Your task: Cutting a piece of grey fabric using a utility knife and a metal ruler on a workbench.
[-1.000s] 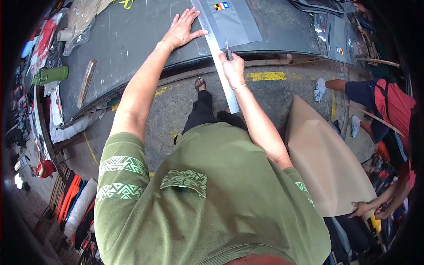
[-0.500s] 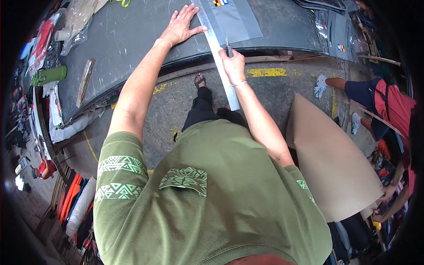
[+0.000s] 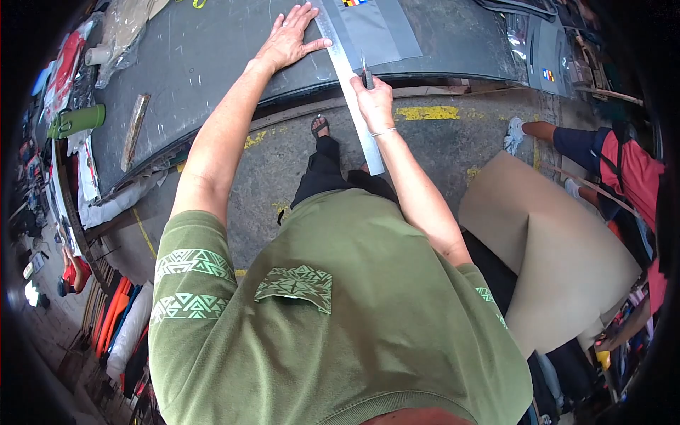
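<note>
My left hand (image 3: 289,44) lies flat on the dark worktable (image 3: 212,53), fingers spread, its thumb resting on a long metal ruler (image 3: 342,67). The ruler runs over the table's near edge and sticks out toward me. Along its right side, my right hand (image 3: 375,105) grips a utility knife (image 3: 367,78) with a dark handle, its thin blade pointing away from me at the table's edge. Beneath and beside the ruler is a grey sheet of material (image 3: 386,39) bearing a small patch of coloured flags (image 3: 353,3).
A worn wooden strip (image 3: 136,131) and a green rolled pouch (image 3: 78,120) lie on the left. Another grey piece (image 3: 545,60) hangs at the right edge. A big brown sheet (image 3: 567,262) stands beside me, near a person in a red top (image 3: 630,177).
The brown sheet on the right has bent and swung over, now showing a fold. The person beyond it has shifted slightly. My hands, the ruler and the knife have hardly moved.
</note>
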The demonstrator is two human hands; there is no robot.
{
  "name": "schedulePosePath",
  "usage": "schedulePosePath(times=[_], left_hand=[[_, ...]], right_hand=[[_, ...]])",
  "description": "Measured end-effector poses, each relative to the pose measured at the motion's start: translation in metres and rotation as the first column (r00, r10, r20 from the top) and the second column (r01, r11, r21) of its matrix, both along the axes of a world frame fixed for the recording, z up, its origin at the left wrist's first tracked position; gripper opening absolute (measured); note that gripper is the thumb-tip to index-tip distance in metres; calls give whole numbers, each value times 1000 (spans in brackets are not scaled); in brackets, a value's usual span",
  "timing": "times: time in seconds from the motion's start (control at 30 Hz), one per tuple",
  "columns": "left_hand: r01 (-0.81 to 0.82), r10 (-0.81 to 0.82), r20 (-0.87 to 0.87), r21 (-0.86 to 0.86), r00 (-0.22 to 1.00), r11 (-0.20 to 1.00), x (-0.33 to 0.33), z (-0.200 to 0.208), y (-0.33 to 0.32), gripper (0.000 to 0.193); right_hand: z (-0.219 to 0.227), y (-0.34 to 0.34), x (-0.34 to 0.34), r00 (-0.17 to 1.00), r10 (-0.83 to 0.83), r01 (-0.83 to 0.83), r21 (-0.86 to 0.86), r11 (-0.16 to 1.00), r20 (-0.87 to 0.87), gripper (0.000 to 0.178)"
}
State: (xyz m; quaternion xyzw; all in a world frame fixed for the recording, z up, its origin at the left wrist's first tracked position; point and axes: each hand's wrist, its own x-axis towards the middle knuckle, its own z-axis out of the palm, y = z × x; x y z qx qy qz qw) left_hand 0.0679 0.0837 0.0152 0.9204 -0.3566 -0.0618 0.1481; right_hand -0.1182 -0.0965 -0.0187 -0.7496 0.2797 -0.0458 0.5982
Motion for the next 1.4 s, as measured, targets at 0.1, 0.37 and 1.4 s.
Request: schedulePosePath(times=[0.1,0.37,1.4], left_hand=[[-5,5,7,14,1000,1000,1,-2,0,93],[7,-7,30,3,1000,1000,5,-9,1,92],[51,-29,-76,296,997,954,18,28,-29,118]], right_hand=[[1,-1,0,999,23,-23,-4,1000,-31,41],[5,-1,0,999,22,-22,4,1000,-23,40],[-4,-10,0,998,38,-36,38,999,-40,39]])
